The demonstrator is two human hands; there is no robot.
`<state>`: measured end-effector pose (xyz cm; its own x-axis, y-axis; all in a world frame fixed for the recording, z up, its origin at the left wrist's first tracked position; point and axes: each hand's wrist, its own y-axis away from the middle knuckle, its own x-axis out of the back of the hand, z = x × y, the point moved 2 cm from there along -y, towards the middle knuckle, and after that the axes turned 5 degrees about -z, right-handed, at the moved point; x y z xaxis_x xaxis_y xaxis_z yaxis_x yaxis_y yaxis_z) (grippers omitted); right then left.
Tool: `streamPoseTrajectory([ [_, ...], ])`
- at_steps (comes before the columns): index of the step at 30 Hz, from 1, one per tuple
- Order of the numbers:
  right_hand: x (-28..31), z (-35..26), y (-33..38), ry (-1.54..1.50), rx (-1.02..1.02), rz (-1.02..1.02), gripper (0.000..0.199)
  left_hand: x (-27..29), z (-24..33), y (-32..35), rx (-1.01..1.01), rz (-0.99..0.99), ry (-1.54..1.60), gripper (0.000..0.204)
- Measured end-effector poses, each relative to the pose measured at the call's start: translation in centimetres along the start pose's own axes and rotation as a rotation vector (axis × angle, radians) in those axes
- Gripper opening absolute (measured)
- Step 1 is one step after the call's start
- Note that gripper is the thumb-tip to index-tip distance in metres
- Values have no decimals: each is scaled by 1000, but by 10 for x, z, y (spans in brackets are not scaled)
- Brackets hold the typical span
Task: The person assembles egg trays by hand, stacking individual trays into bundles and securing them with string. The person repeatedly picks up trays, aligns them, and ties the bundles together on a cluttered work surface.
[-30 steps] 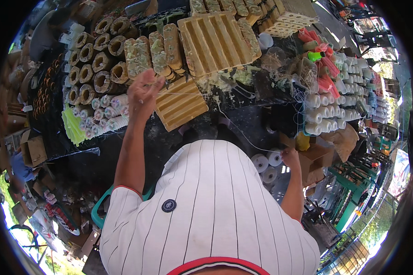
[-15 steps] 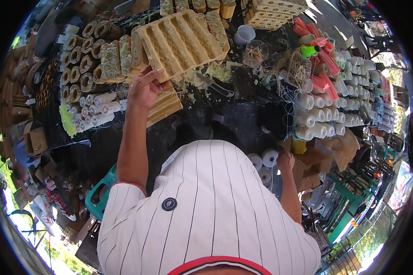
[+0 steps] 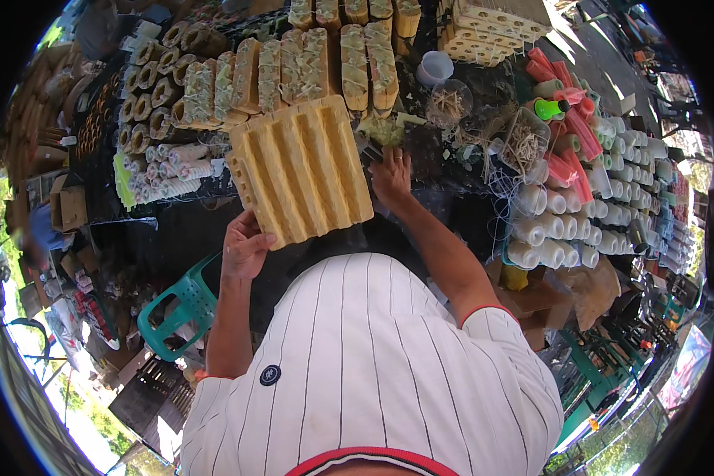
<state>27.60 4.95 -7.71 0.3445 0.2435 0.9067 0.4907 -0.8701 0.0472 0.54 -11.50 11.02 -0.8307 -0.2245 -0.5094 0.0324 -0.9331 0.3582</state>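
My left hand [image 3: 246,247] pinches the lower left corner of a yellow-tan mould plate [image 3: 301,170] with long parallel grooves. The plate is tilted up in front of me, its grooved face towards me. On the table edge just right of it, my right hand [image 3: 391,176] is closed over the handle of a knife [image 3: 370,151]; the handle is mostly hidden beneath the fingers. Greenish-yellow wax scraps [image 3: 385,129] lie just beyond the fingertips. Behind the plate stand several tan blocks [image 3: 303,63] topped with pale drippings.
A translucent cup [image 3: 435,69] and a bowl of thin sticks [image 3: 450,103] stand beyond my right hand. Farther right are white thread spools [image 3: 531,226] and pink sticks [image 3: 567,170]. White rolls [image 3: 170,170] lie at left. A green plastic chair [image 3: 178,313] stands beside me.
My left hand has brought the mould plate down and nearer to me, turning it more upright. My right hand has come up from low beside my right side to the knife on the table.
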Motion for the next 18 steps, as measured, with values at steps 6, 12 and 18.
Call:
streamPoseTrajectory([
  [6, 3, 24, -11, 83, 156, -28, 8, 33, -80, 23, 177, 108, 2, 60],
  [12, 16, 14, -3, 130, 232, 51, 12, 55, -135, 28, 230, 131, 70, 63],
  [18, 10, 25, 6, 94, 141, 5, 14, 79, -172, 7, 233, 113, 130, 63],
])
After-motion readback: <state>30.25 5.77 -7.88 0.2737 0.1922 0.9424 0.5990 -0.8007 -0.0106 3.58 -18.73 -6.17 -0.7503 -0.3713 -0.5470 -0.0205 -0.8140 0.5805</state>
